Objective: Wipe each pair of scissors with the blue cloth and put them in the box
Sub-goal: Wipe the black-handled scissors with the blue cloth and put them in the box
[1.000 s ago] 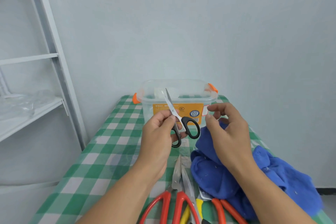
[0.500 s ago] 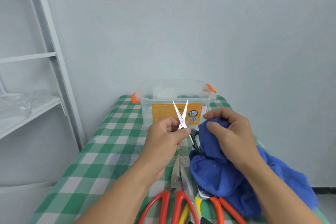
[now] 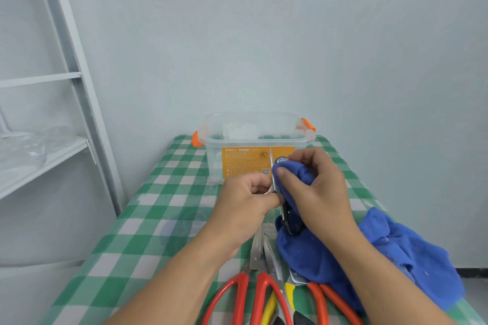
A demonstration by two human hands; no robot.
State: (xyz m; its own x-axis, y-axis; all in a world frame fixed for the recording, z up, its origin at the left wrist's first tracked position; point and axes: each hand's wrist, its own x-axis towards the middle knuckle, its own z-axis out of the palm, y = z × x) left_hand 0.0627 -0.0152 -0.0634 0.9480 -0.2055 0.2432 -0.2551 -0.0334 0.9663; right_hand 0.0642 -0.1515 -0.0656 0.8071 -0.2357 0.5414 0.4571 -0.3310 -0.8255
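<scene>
Head camera: the left grip is curled shut and pinches the small scissors near their middle. The right grip is curled too. Its thumb and fingers squeeze a fold of the blue cloth around the blade. The two grips touch each other at the scissors. The thin silver tip pokes up just above the right grip's thumb. The black handle hangs just under the right grip, half hidden by the cloth.

The rest of the cloth drops from the right grip and lies in a soft, lumpy heap on the desk, to the right of that grip and under its arm.

Just beyond both grips stands the box. It is see-through plastic with rounded corners, orange clips at its ends and an orange label on the front. Its top is open.

Below the grips, nearer the person, more scissors lie flat on the desk. The big red scissors point their shiny blades up toward the left grip. Beside them are a yellow handle and an orange pair, partly tucked under the cloth.

The desk has a smooth green and white checked cover. Far left of the left grip stands a pale metal shelf.
</scene>
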